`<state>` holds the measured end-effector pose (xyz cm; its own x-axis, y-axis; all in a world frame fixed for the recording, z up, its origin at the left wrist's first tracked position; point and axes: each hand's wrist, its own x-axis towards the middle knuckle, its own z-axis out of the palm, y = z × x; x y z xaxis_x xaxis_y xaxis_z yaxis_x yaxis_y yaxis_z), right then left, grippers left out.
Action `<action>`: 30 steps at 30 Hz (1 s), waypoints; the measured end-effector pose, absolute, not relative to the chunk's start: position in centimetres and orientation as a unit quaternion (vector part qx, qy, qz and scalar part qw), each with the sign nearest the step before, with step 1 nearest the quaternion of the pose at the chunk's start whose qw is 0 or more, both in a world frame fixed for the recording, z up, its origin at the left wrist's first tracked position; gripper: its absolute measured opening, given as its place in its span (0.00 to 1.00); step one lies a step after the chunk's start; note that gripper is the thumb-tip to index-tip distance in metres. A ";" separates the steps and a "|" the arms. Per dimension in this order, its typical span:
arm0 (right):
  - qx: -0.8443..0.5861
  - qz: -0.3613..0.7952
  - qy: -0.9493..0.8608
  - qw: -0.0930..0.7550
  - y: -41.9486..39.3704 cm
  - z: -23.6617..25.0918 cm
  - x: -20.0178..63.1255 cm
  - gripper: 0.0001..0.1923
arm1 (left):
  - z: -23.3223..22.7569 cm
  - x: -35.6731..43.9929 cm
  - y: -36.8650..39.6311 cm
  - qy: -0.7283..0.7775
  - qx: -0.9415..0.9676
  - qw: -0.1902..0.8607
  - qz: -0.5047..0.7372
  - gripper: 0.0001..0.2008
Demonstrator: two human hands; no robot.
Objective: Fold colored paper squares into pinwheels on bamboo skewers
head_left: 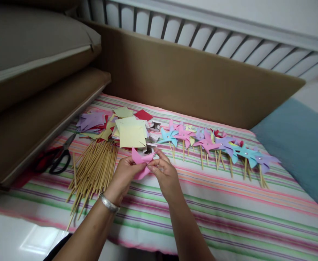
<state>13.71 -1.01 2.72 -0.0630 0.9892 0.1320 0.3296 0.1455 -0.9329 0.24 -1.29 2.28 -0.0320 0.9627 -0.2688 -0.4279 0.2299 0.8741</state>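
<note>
Both my hands hold a pink paper piece above the striped cloth. My left hand, with a silver bracelet at the wrist, grips its lower left part. My right hand pinches its right corner, folded toward the middle. Just beyond the hands lies a stack of pale yellow paper squares. A pile of thin wooden sticks lies to the left of my left hand.
A row of finished paper pinwheels on sticks stretches to the right. Purple and red paper squares lie at the back left. Black-handled scissors rest at the left edge. A brown board stands behind; a blue cushion lies right.
</note>
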 end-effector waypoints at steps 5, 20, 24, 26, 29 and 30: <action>-0.537 0.412 -0.591 0.439 -0.8 2.5 13.8 0.04 | 2.3 0.4 -1.3 0.471 0.292 0.633 0.540 0.12; -0.514 0.522 -0.496 0.467 -1.0 1.8 13.6 0.08 | 1.9 0.4 -1.5 0.462 0.286 0.638 0.546 0.08; -0.535 0.523 -0.465 0.473 -1.1 1.8 13.5 0.09 | 2.1 0.6 -1.6 0.454 0.291 0.642 0.545 0.09; -0.536 0.530 -0.449 0.480 -1.2 1.9 13.4 0.09 | 2.3 0.7 -1.7 0.448 0.289 0.646 0.546 0.10; -0.527 0.543 -0.427 0.494 -1.3 2.1 13.4 0.09 | 2.4 0.6 -1.8 0.435 0.288 0.654 0.549 0.10; -0.524 0.550 -0.419 0.497 -1.3 2.1 13.4 0.09 | 2.4 0.6 -1.8 0.429 0.289 0.658 0.547 0.10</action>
